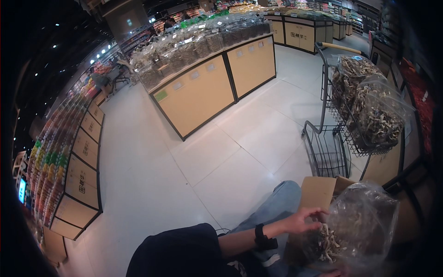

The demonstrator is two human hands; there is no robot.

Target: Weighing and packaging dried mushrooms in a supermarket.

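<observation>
Curling half-open at crinkled clear plastic bag (369, 217), left hand (305, 220); hold unclear. Shrivelled dried mushrooms (330, 247) inside, overlapping cardboard box (317, 191), near right. Right hand (336, 273): can't tell grip.

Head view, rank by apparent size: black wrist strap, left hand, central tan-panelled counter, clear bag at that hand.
1. Central tan-panelled counter
2. Clear bag
3. Left hand
4. Black wrist strap

Image size only; the counter is farther away.

Open cardboard box (317, 193), clear bag (362, 219) inside
</observation>
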